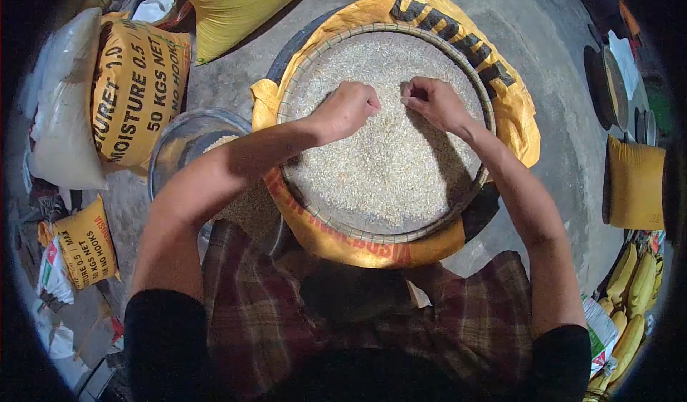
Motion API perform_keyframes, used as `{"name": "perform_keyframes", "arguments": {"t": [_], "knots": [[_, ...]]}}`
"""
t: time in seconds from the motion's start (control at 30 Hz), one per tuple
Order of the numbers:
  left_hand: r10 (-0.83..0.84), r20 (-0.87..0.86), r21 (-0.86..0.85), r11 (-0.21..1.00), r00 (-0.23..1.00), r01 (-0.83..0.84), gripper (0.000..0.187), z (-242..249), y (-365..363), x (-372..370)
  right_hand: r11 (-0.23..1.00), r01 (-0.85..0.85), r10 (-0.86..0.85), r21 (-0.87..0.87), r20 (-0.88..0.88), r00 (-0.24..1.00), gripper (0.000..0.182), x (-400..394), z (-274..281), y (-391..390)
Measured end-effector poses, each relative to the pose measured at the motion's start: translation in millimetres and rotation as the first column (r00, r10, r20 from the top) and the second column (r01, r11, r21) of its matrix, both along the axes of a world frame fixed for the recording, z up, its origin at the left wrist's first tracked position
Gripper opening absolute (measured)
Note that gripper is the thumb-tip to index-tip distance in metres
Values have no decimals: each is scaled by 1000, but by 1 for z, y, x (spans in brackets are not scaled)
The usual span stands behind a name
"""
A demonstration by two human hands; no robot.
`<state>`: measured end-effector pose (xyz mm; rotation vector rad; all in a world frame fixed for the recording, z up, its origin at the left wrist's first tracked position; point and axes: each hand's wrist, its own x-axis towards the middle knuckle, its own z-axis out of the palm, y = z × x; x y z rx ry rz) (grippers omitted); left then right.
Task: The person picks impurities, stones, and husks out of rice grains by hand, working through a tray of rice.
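A round woven tray (pixel 489 109) holds a spread layer of pale grain (pixel 379 159). Under the tray lies an orange printed sack (pixel 519 116). My left hand (pixel 347 110) is over the upper middle of the grain, its fingers curled together. To its right, my right hand (pixel 434 101) is also above the grain, thumb and fingers pinched together. The hands are a short gap apart. Whatever lies between the fingertips of either hand is too small to make out.
A metal basin (pixel 163 144) with grain stands left of the tray, partly behind my left forearm. Printed sacks (pixel 132 91) and a yellow sack (pixel 229 8) lie at the left and top. At the right are an orange sack (pixel 635 184) and bananas (pixel 642 284).
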<state>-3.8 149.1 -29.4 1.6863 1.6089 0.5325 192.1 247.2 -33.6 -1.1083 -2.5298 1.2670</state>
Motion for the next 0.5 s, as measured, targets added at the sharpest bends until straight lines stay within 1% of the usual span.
{"name": "perform_keyframes", "arguments": {"t": [0.03, 0.07, 0.13, 0.17, 0.2, 0.23, 0.27, 0.33, 0.37, 0.4, 0.43, 0.47, 0.5], "knots": [[-2, 18, -29, 1000, 1000, 3, 12, 1, 1, 0, 997, 34, -40, -65, -85, 996, 16, 3, -4, -2], [-2, 17, -30, 1000, 1000, 3, 12, 3, 1, -3, 997, 34, -40, -67, -86, 996, 16, 4, -3, -3], [89, 152, -136, 988, 984, -69, 13, 6, 1, -12, 968, 107, -131, -226, -91, 987, 18, 7, 8, -8], [87, 153, -138, 988, 984, -66, 13, 4, 0, -18, 967, 110, -133, -228, -89, 987, 18, 8, 10, -9], [186, 373, -286, 955, 909, -78, 14, 4, -1, -25, 945, 82, -124, -318, -114, 986, 20, 8, 11, -11], [305, 551, -428, 902, 777, -51, 16, 3, -3, -31, 913, 51, -118, -405, -141, 983, 21, 7, 14, -13], [304, 550, -430, 901, 778, -49, 16, 2, -7, -36, 912, 54, -121, -407, -141, 983, 21, 5, 19, -18], [363, 622, -519, 855, 693, 18, 25, 8, -13, -41, 962, -49, 19, -268, -112, 994, 22, -1, 31, -30], [364, 621, -521, 853, 694, 18, 25, 6, -16, -44, 973, -102, 52, -209, -229, 972, 19, -2, 15, -33], [293, 565, -523, 850, 771, 61, 23, 4, -18, -45, 972, -102, 52, -211, -230, 972, 19, -4, 12, -35], [215, 504, -529, 843, 836, 102, 22, 3, -20, -46, 989, -138, 125, -61, -183, 975, 17, -5, 10, -36], [216, 504, -529, 842, 836, 101, 22, 0, -22, -44, 980, -179, 189, 88, -126, 974, 16, -6, 9, -38], [31, 317, -396, 912, 948, 102, 19, 5, -25, -36, 983, -170, 178, 74, -105, 978, 12, -6, 8, -37]]}}
